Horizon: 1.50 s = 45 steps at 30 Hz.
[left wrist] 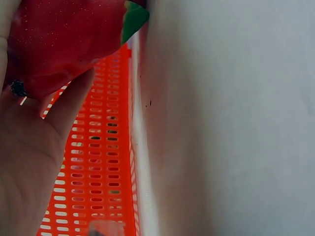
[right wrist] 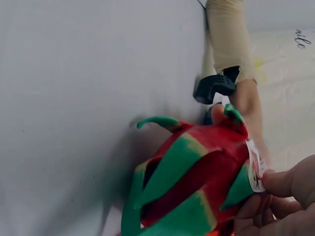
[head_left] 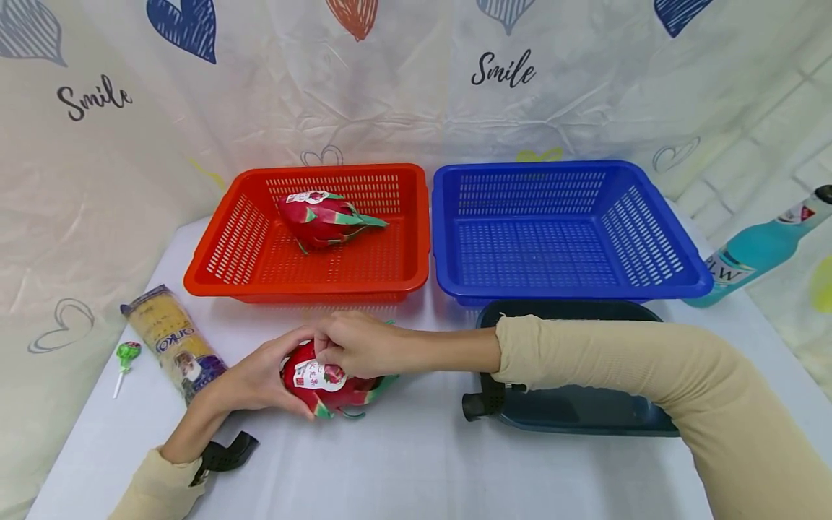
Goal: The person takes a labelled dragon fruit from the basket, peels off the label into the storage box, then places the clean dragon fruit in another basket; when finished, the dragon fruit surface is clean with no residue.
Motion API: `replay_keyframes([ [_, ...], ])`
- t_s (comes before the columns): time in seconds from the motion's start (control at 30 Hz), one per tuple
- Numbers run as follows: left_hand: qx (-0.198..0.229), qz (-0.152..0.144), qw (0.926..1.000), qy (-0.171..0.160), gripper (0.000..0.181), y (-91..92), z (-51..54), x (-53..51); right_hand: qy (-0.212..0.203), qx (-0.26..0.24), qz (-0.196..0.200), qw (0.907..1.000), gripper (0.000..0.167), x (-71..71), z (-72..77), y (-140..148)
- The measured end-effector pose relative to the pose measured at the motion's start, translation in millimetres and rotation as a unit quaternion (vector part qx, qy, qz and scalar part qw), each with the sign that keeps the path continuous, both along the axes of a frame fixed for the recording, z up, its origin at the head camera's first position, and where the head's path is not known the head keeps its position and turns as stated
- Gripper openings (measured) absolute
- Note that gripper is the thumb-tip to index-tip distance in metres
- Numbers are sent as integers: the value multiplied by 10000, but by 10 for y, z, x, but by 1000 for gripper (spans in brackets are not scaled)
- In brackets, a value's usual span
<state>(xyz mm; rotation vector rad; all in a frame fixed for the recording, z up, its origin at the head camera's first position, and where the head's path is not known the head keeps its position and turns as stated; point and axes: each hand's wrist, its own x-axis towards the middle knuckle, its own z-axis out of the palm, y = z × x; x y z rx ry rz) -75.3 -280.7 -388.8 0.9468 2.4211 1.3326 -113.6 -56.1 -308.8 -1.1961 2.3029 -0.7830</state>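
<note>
Left hand (head_left: 260, 375) curled round dragon fruit (head_left: 341, 397), right hand (head_left: 357, 344) knuckles-up, grip pinching its sticker (head_left: 317, 376)

So the head cam sits up high and looks forward and down, far back enough to fit the white table (head_left: 390, 469), red basket (head_left: 305, 290), blue basket (head_left: 572, 291) and printed backdrop (head_left: 416, 87). The left wrist cam's super close to the left hand (left wrist: 24, 162), rolled sideways so the white table fills its right side, facing the red basket, which the head view gets too. The right wrist cam's also tight and tipped over, peering past the right hand (right wrist: 285, 196) toward the left sleeve (right wrist: 229, 37), also in the head view. All three share the dragon fruit (head_left: 321, 393).
</note>
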Motion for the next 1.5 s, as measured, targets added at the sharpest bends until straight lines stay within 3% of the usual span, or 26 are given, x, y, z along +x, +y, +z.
replay_keyframes([
  [0.2,-80,78,9999,-68,99,0,11,11,-222,185,284,9992,18,-51,53,-3],
  [0.4,-68,21,10000,-29,95,7,2,2,-353,201,26,9992,14,-37,62,-27],
  [0.83,-170,-64,9998,72,93,38,17,8,-113,401,96,9991,18,-8,42,-27],
  [1.0,-203,-68,9997,115,94,41,27,0,-226,470,196,9984,17,-24,71,-31],
  [1.27,-277,-114,9991,311,99,41,46,-5,-907,583,250,9939,14,-78,130,-53],
  [1.5,-240,-165,9992,287,100,51,54,7,-988,691,573,9910,12,-126,151,-55],
])
